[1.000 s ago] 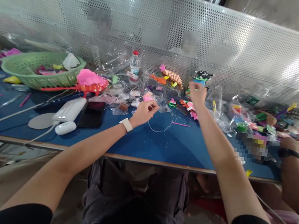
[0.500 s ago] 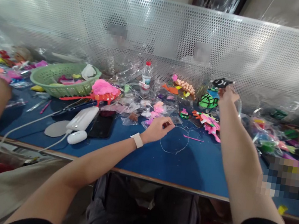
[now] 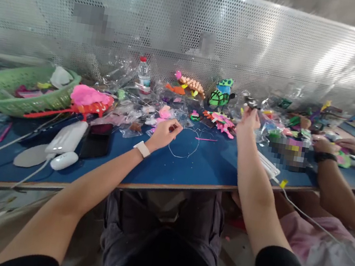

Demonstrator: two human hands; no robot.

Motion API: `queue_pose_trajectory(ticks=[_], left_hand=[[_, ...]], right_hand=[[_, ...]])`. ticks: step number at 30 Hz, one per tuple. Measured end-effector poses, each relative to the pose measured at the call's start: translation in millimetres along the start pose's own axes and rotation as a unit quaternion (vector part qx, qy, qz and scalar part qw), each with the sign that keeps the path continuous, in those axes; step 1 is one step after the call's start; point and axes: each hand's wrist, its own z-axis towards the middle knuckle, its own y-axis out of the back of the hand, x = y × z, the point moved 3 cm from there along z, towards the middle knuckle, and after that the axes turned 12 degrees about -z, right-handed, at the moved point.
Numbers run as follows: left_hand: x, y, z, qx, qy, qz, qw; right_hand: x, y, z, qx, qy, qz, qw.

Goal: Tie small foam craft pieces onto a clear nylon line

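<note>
My right hand (image 3: 250,117) reaches to the back of the table, its fingers closed on a small black-and-white clay figure (image 3: 250,101). Left of it stand a green clay turtle (image 3: 219,98) with black lines and a blue-green figure (image 3: 224,84) behind. My left hand (image 3: 166,133) is closed in a loose pinch above the table; whether anything is between the fingertips is too small to tell. Beside it a thin pale ring (image 3: 188,157), thread or a drawn line, lies on the blue surface. A pink stick tool (image 3: 206,139) crosses its right side.
A green basket (image 3: 3,102), a red-and-pink clay creature (image 3: 92,100), a white power bank (image 3: 67,137), a mouse (image 3: 64,161) and a dark phone (image 3: 96,141) lie left. A bottle (image 3: 143,77) stands behind. At right are a co-worker's hands (image 3: 325,146). A perforated metal screen (image 3: 168,19) backs the table.
The view has swung right, bringing a co-worker's hands in at the right. My right hand has carried the black-and-white figure rightward, away from the turtle. My left hand keeps its pinch near the ring.
</note>
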Motion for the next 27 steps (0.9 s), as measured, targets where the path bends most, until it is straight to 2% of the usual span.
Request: queue_pose_trajectory(ticks=[1, 3, 5, 7, 9, 11, 13, 14, 15, 16, 18, 23, 27], left_hand=[[0, 0, 0, 0.002, 0.002, 0.004, 1.0], [1, 0, 0, 0.006, -0.001, 0.012, 1.0], [1, -1, 1, 0.012, -0.006, 0.016, 1.0], [2, -1, 1, 0.011, -0.009, 0.013, 1.0], [2, 2, 2, -0.004, -0.013, 0.003, 1.0], [3, 5, 4, -0.024, -0.018, -0.005, 1.0], [3, 9, 5, -0.045, -0.023, -0.004, 0.999], [4, 11, 6, -0.053, -0.025, 0.0, 0.998], [4, 13, 7, -0.059, -0.027, 0.004, 0.998], [4, 15, 7, -0.064, -0.029, 0.009, 0.997], [5, 17, 8, -0.073, -0.034, 0.018, 0.997], [8, 20, 10, -0.092, -0.032, 0.018, 0.995], [8, 19, 10, -0.097, -0.014, 0.002, 0.995]], right_hand=[[8, 6, 3, -0.057, 0.009, -0.042, 0.997], [16, 9, 2, -0.076, -0.003, -0.08, 0.994], [13, 1, -10, -0.01, -0.009, -0.212, 0.977], [6, -10, -34, 0.06, 0.051, -0.306, 0.949], [-3, -25, -67, 0.156, 0.125, -0.377, 0.905], [-18, -40, -107, 0.319, 0.122, -0.403, 0.849], [-31, -50, -150, 0.507, 0.09, -0.403, 0.757], [-36, -53, -169, 0.576, 0.09, -0.4, 0.707], [-38, -54, -185, 0.618, 0.098, -0.399, 0.671], [-40, -53, -197, 0.636, 0.109, -0.4, 0.651], [-42, -52, -211, 0.625, 0.128, -0.41, 0.652], [-38, -47, -216, 0.557, 0.128, -0.386, 0.724], [-32, -43, -215, 0.561, 0.171, -0.368, 0.722]])
